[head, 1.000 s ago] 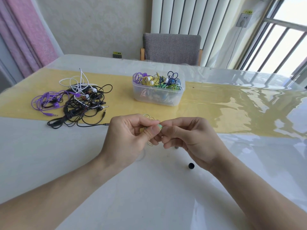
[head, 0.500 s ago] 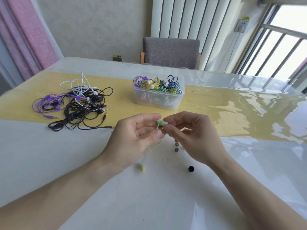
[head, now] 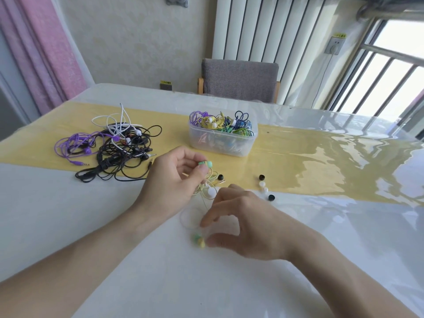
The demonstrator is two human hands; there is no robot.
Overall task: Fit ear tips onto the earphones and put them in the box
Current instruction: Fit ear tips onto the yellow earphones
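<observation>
My left hand (head: pixel 174 180) pinches a green earbud (head: pixel 205 164) of a yellow-green earphone, whose thin cable (head: pixel 207 187) loops down below it. The second earbud (head: pixel 199 240), green and yellow, lies on the white table. My right hand (head: pixel 243 221) hovers right over it with thumb and forefinger spread on either side; contact is blurred. Loose ear tips lie beyond: black ones (head: pixel 261 177) and white ones (head: pixel 263 187). The clear plastic box (head: pixel 221 143) behind holds several coloured earphones.
A tangle of black, white and purple earphones (head: pixel 110 145) lies at the left on the yellow runner (head: pixel 321 166). A grey chair (head: pixel 239 80) stands behind the table's far edge. Glossy white table surface (head: pixel 68 226) stretches in front.
My hands have separated. The right hand let go of the green earbud and dropped toward the second earbud lying on the table. The left hand keeps the first earbud.
</observation>
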